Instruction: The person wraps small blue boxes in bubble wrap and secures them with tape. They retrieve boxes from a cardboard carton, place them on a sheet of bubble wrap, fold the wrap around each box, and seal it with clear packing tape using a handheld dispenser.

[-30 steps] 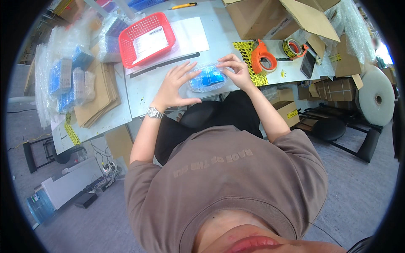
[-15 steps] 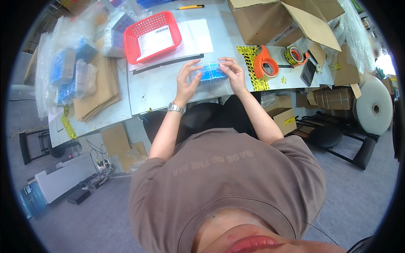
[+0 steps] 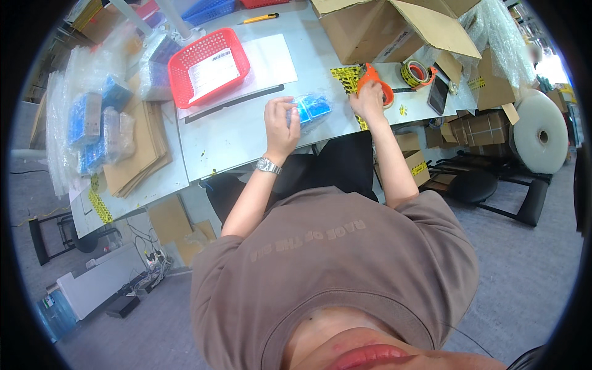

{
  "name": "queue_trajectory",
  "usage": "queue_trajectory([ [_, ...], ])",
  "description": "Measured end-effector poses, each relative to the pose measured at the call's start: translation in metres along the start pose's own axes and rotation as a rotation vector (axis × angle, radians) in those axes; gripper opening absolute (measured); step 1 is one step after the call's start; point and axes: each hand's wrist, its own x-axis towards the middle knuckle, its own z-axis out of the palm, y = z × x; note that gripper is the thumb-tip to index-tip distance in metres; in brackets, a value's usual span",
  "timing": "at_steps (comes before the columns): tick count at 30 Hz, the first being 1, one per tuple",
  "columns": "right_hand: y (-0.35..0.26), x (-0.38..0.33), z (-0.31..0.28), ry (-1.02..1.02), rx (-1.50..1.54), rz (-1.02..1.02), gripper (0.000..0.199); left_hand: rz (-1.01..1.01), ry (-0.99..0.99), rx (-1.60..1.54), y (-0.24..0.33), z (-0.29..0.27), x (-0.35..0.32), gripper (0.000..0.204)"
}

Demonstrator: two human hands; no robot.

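My left hand (image 3: 282,128) grips the left end of a blue package (image 3: 317,107) in clear bubble wrap, which it holds at the table's near edge. A metal watch sits on that wrist. To the right, my right hand (image 3: 369,103) is closed over an orange tape dispenser (image 3: 387,94), with the fingers curled onto its frame and partly hidden. Black-and-yellow tape (image 3: 346,79) lies stuck along the table just left of the dispenser. Behind the package is a red plastic basket (image 3: 242,69) with a printed paper sheet in it.
Several bubble-wrapped blue packages (image 3: 86,120) and flat brown cardboard sheets (image 3: 145,139) are at the left. A second tape dispenser (image 3: 417,75) and a phone (image 3: 437,95) lie at the right, below an open carton (image 3: 364,37). A yellow cutter (image 3: 259,18) lies at the back.
My right hand has left the package and moved right onto the orange tape dispenser. My left hand keeps the package, which now sits slightly farther right. The whole view has shifted a little.
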Motion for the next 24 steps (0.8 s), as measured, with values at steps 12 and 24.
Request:
queue_trajectory([
  [12,0.069,0.007,-0.013,0.151,0.406,-0.027,0.086,0.253,-0.136,0.239,0.055,0.028,-0.004,0.012],
  [24,0.091,-0.076,-0.110,-0.539,1.757,0.037,0.057,0.321,-0.207,0.166,0.070,0.043,-0.008,0.014],
])
